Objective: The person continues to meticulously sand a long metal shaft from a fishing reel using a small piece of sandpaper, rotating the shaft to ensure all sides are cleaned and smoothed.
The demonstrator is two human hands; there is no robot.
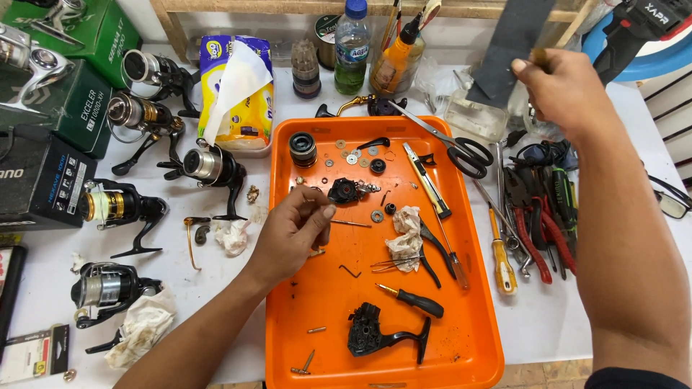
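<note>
The left hand [292, 234] hangs over the left part of a bright orange plastic tray [324, 288] on the white tabletop [548, 317], its fingers curled in and thumb and forefinger pinched on what looks like a tiny metal part, too small to make out for certain. Just above the fingertips lies a small black gear housing [343, 191], and beyond it a scatter of little metal washers [352, 158] and a black cylindrical spool [303, 148]. The right hand [566, 90] is raised well away from the tray, near the far right of the table, closed around the lower end of a flat dark grey strip [515, 43] that stands up out of the frame; a thin stick-like piece also shows at its fingers. In the tray's middle lie a crumpled stained white rag [406, 230], dark needle-nose pliers [431, 252] and a short black-handled screwdriver [414, 300]; near its front edge lies a black fishing reel body with its foot [378, 333]. Black-handled scissors [461, 153] rest across the tray's far right corner. Right of the tray are a yellow-handled screwdriver [502, 263] and red-handled pliers [544, 241]. To the left, several black and silver spinning reels [209, 167] stand on the table, beside a yellow tissue packet [241, 97].
</note>
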